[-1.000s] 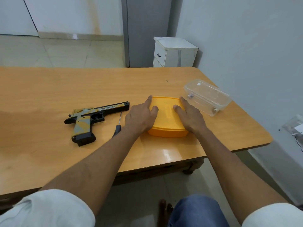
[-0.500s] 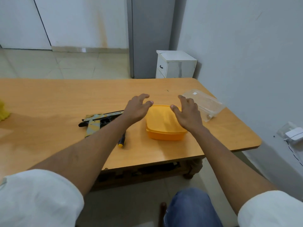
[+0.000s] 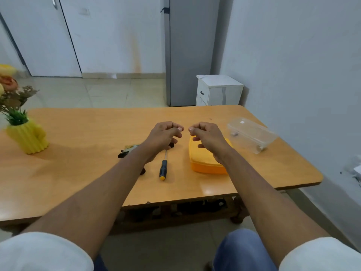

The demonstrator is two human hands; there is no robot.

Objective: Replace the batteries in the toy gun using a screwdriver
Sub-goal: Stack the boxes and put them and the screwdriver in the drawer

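Note:
The toy gun (image 3: 128, 149) lies on the wooden table (image 3: 88, 132), mostly hidden under my left forearm; only its rear end and a bit of the grip show. A screwdriver (image 3: 163, 169) with a black and yellow handle lies just right of it, tip pointing away from me. My left hand (image 3: 164, 133) hovers above the gun's barrel, fingers loosely curled, holding nothing. My right hand (image 3: 209, 136) hovers above the orange lidded box (image 3: 205, 164), curled the same way and empty. The two hands' fingertips nearly meet.
A clear plastic container (image 3: 252, 134) with small items inside lies at the table's right. A yellow vase (image 3: 29, 137) with flowers stands at the far left. A white cabinet (image 3: 218, 90) sits behind the table by the wall.
Both hands have lifted off the orange box, come together and curled their fingers. The view has pulled back and up, bringing the vase into sight.

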